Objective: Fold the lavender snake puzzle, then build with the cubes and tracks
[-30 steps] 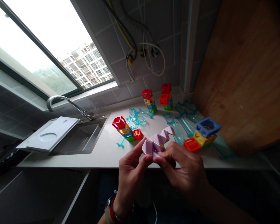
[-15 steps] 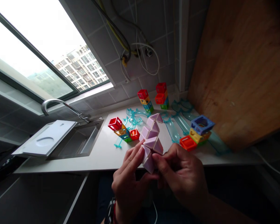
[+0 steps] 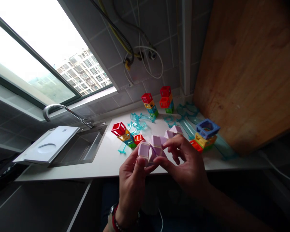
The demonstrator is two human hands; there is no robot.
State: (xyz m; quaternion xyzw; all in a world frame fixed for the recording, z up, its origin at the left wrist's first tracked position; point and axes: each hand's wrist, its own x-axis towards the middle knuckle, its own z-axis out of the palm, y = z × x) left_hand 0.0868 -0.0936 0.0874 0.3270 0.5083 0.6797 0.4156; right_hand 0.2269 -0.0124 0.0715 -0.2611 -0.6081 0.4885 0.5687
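Observation:
A lilac twisty snake puzzle (image 3: 156, 142) made of wedge segments is held between both hands above the front of the counter. My left hand (image 3: 132, 175) is closed on its left end, thumb pressed on a block. My right hand (image 3: 187, 161) pinches the middle segments between thumb and fingers. From there the far end of the puzzle stretches up and right, past my right fingertips. Just beyond the hands stands a leaning stack of coloured cube frames (image 3: 123, 133), a red cube (image 3: 138, 139) beside it.
Two more cube towers (image 3: 149, 104) stand by the wall. Clear teal track pieces (image 3: 187, 125) lie around the counter (image 3: 103, 164). A blue-topped stack (image 3: 207, 129) is at right, near a wooden board (image 3: 244, 71). At left is a sink (image 3: 87, 151) with a white panel (image 3: 50, 143) across it.
The puzzle has been turned and bent; its upright zigzag is now more folded, with its far end leaning right. Both hands have shifted their grip, the left thumb now on top.

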